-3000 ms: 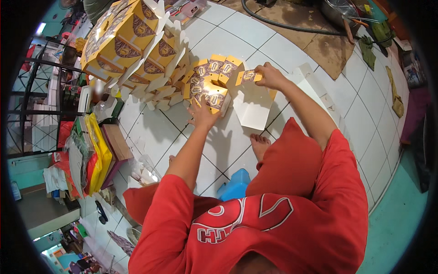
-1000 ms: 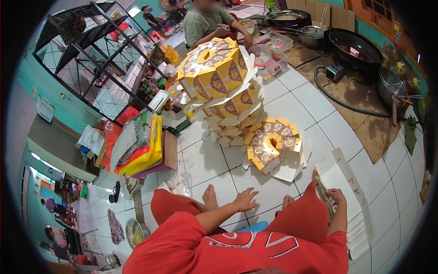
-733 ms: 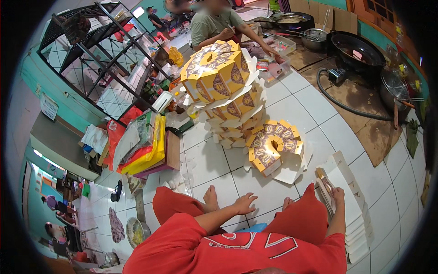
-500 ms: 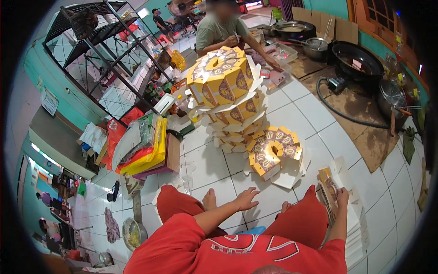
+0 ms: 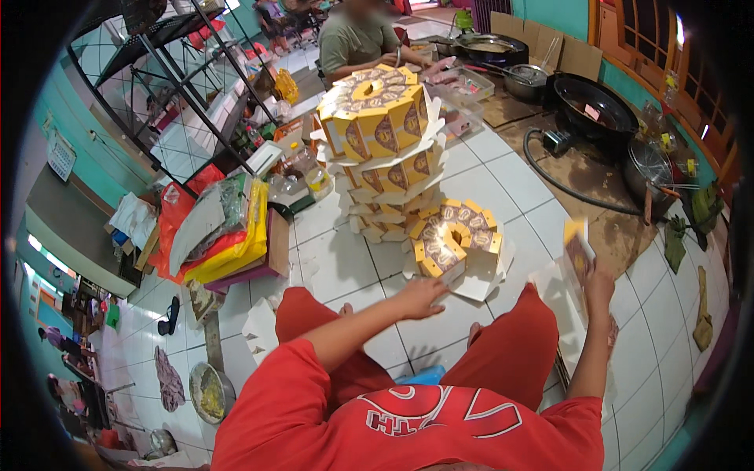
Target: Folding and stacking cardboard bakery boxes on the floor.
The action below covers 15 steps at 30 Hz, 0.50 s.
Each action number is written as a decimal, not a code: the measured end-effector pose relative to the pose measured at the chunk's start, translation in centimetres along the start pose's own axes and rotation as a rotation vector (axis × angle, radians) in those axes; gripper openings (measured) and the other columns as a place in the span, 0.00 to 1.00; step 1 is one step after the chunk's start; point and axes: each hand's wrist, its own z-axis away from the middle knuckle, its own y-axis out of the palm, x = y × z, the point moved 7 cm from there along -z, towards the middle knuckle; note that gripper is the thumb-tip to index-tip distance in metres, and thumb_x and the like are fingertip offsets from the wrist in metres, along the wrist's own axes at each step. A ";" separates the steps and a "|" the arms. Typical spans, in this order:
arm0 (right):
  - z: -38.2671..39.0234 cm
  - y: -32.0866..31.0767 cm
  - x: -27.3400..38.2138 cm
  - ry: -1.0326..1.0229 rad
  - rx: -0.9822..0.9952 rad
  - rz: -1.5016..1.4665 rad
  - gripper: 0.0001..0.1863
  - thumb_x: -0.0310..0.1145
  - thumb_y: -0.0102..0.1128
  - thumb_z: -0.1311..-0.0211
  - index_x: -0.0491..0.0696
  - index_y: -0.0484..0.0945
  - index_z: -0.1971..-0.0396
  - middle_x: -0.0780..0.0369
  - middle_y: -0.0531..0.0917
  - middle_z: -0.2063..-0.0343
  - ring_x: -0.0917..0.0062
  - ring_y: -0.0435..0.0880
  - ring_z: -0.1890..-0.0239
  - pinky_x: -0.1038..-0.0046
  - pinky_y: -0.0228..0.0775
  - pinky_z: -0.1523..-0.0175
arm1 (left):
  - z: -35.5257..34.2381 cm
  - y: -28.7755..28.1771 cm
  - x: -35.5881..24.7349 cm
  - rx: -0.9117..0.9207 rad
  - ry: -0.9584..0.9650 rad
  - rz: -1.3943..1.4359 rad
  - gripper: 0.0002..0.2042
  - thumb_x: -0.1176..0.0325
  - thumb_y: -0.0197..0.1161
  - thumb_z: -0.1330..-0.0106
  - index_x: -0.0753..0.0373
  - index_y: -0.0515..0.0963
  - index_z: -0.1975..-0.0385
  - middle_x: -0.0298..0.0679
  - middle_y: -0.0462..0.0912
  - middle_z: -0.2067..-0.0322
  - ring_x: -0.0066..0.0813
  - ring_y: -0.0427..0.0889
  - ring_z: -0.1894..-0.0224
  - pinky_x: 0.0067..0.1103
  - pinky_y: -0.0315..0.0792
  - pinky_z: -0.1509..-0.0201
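The right hand (image 5: 599, 290), at the right of the frame, gripped a folded yellow-and-purple carton (image 5: 578, 245) near its lower end, fingers closed on it. The carton stood roughly on edge, its far end pointing up the frame; an end grip probably left most of its length free. Below it, beside the right knee, lay a pile of white carton blanks (image 5: 559, 292), apparently kept there for an easy reach.

The left hand (image 5: 420, 300), at the centre, was empty, palm down, its fingers loosely spread. It hovered just beside the ring of wedge-shaped boxes (image 5: 440, 251); whether a fingertip touched the ring could not be told. The ring sat on the tiled floor (image 5: 353, 275) with a gap at its lower right, where white flaps lay outspread. The boxes' tapered shape seemed to be what let them close into a circle.

Just beyond rose a tall stack of box rings (image 5: 373, 118), each tier resting on outspread white flaps, perhaps stacked to save floor space. A co-worker in a green shirt (image 5: 355, 45) sat behind it, and a black wok (image 5: 605, 118) stood at upper right.
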 end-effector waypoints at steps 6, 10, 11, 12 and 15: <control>0.8 -6.0 19.1 -0.468 0.242 -0.929 0.09 0.29 0.49 0.44 0.38 0.73 0.72 0.63 0.74 0.84 0.83 0.72 0.79 0.79 0.64 0.74 | 2.1 -6.8 -1.5 -0.122 -0.037 0.770 0.29 0.50 0.53 0.41 0.67 0.62 0.48 0.45 0.66 0.50 0.39 0.67 0.48 0.30 0.62 0.46; 4.3 -3.1 30.2 -0.630 0.662 -1.104 0.10 0.32 0.50 0.43 0.39 0.72 0.70 0.58 0.74 0.80 0.81 0.72 0.77 0.77 0.65 0.70 | 4.5 -8.2 -0.3 -0.270 -0.140 1.434 0.26 0.51 0.47 0.37 0.67 0.61 0.48 0.42 0.66 0.50 0.30 0.66 0.48 0.30 0.65 0.46; 4.9 -1.9 31.6 -0.641 0.676 -1.018 0.10 0.32 0.50 0.43 0.40 0.73 0.71 0.59 0.74 0.81 0.81 0.71 0.77 0.77 0.65 0.70 | 5.2 -8.2 0.2 -0.337 -0.166 1.511 0.23 0.52 0.45 0.36 0.66 0.64 0.52 0.41 0.69 0.54 0.27 0.69 0.52 0.30 0.69 0.49; 5.3 -0.1 32.3 -0.544 0.759 -0.968 0.10 0.32 0.51 0.43 0.40 0.73 0.72 0.58 0.74 0.83 0.81 0.71 0.79 0.76 0.65 0.72 | 5.5 -8.2 0.3 -0.329 -0.129 1.504 0.23 0.52 0.45 0.36 0.66 0.64 0.52 0.41 0.69 0.54 0.27 0.69 0.52 0.30 0.69 0.49; 5.9 2.3 33.8 -0.505 0.796 -1.086 0.11 0.34 0.51 0.44 0.39 0.73 0.72 0.55 0.75 0.82 0.75 0.74 0.79 0.74 0.65 0.71 | 6.6 -7.9 1.6 -0.512 -0.104 1.617 0.20 0.54 0.46 0.36 0.69 0.71 0.63 0.41 0.76 0.66 0.27 0.77 0.65 0.27 0.76 0.60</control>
